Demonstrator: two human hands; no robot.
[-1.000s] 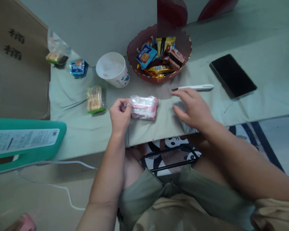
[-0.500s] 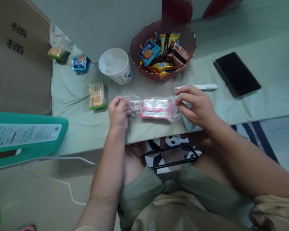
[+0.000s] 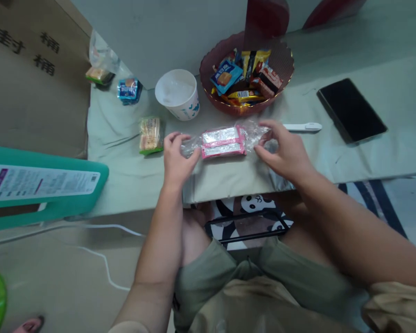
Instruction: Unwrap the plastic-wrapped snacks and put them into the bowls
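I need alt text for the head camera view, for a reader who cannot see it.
The left hand and right hand pinch the two ends of a clear packet of pink-wrapped snacks over a cloth-covered table. Behind it are a white paper cup, a red bowl of wrapped sweets, a white pen and a dark phone.

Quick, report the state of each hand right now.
Left hand: closed, pinching the left end of the clear plastic packet with pink-edged contents.
Right hand: closed, pinching the right end of the same packet.
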